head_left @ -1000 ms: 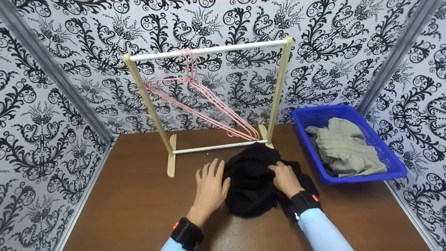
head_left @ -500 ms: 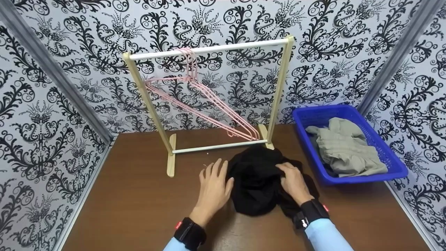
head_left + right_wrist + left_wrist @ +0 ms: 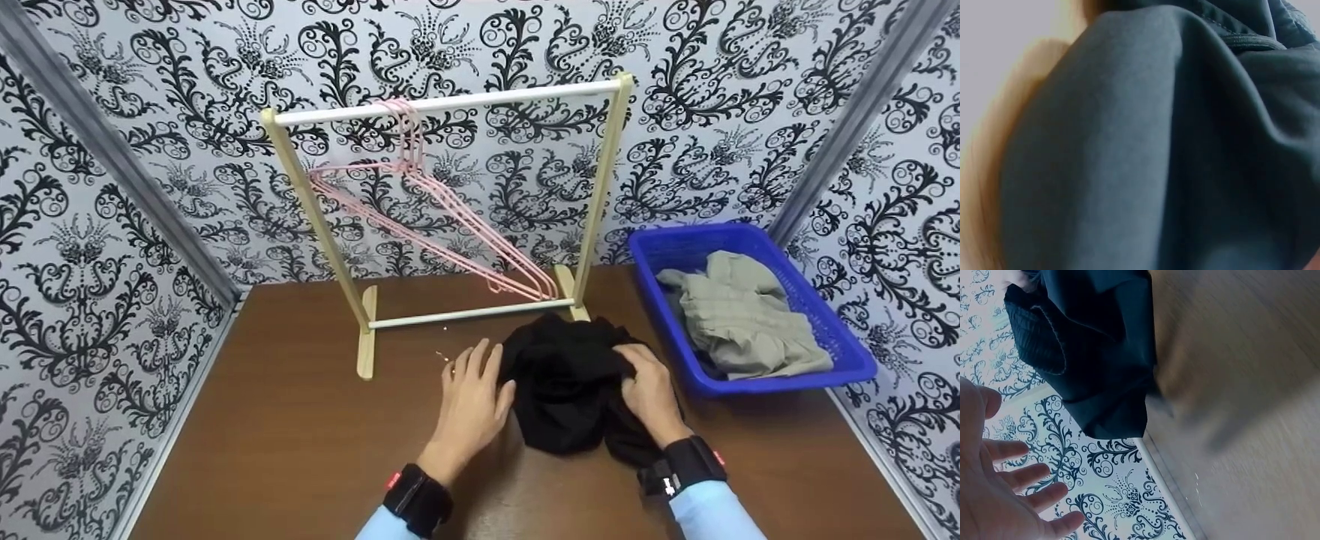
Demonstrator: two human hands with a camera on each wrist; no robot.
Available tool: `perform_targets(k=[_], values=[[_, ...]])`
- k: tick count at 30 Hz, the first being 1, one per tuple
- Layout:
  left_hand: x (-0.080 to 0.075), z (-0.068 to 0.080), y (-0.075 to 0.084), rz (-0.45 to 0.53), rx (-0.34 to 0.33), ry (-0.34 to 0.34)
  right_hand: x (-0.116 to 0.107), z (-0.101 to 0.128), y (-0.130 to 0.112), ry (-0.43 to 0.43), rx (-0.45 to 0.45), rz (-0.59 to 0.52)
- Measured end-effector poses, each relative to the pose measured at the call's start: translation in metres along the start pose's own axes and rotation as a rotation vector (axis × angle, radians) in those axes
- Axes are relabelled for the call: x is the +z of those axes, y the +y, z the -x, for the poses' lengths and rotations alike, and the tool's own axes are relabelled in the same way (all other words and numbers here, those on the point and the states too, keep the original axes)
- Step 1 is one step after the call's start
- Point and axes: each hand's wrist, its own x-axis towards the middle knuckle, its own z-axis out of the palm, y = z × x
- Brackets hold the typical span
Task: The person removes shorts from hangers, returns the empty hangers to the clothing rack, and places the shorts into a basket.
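Observation:
A bunched black garment [image 3: 562, 397] lies on the brown table between my two hands. In the left wrist view the garment [image 3: 1100, 343] shows a gathered, elastic-looking edge. My right hand [image 3: 651, 390] grips its right side, with the fingertips partly hidden in the folds. Dark cloth [image 3: 1123, 146] fills most of the right wrist view, so the grip itself cannot be seen there. Beside the garment's left side is my left hand [image 3: 474, 409], its fingers spread and relaxed. That hand [image 3: 1010, 495] appears apart from the cloth in the left wrist view and holds nothing.
Behind the garment stands a small wooden rack [image 3: 322, 217] with a white top rail. Several pink hangers [image 3: 480, 232] hang from it. A blue basket [image 3: 652, 270] at the right holds grey-green clothing [image 3: 750, 315] and something darker. Patterned walls enclose the table [image 3: 285, 450].
My right hand has moved right and slightly toward me, drawing the black garment rightward. My left hand has shifted a little to the right, its fingers still spread.

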Motion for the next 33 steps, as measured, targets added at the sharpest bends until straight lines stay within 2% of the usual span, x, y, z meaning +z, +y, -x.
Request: perform_targets(k=[9, 22, 28, 33], values=[[0.0, -0.004, 0.005, 0.015, 0.017, 0.002, -0.007, -0.004, 0.005, 0.121, -0.052, -0.049], [0.006, -0.008, 0.015, 0.039, 0.017, -0.021, -0.018, -0.01, -0.001, 0.181, 0.04, -0.064], [0.006, -0.008, 0.018, 0.05, 0.039, -0.004, -0.024, -0.014, -0.007, 0.169, 0.095, -0.097], [0.006, -0.01, 0.021, 0.067, 0.045, -0.016, -0.03, -0.019, -0.012, 0.156, 0.15, -0.12]])
